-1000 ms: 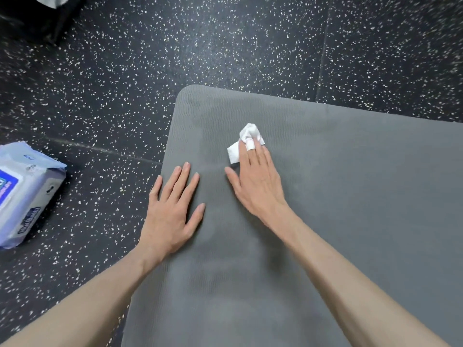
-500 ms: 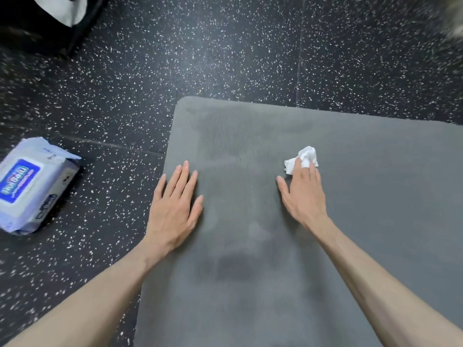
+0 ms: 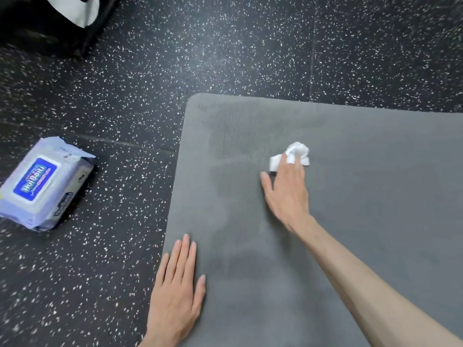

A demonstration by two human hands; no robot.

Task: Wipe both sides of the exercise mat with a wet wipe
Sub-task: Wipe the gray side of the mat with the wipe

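A grey exercise mat (image 3: 363, 221) lies flat on the floor, its far left corner in view. My right hand (image 3: 288, 194) lies flat on the mat with straight fingers, pressing a crumpled white wet wipe (image 3: 298, 150) under its fingertips. A strip of the wipe runs over one finger. My left hand (image 3: 178, 289) rests flat, fingers together, on the mat's left edge nearer to me. Darker damp patches show on the mat between the far corner and my hands.
A blue and white pack of wet wipes (image 3: 42, 184) lies on the black speckled rubber floor (image 3: 225, 46), left of the mat. A black object with a white patch (image 3: 50, 18) stands at the top left corner.
My right hand slid the wipe to the right across the mat, away from the left edge. My left hand has drawn back toward me along the mat's left edge.
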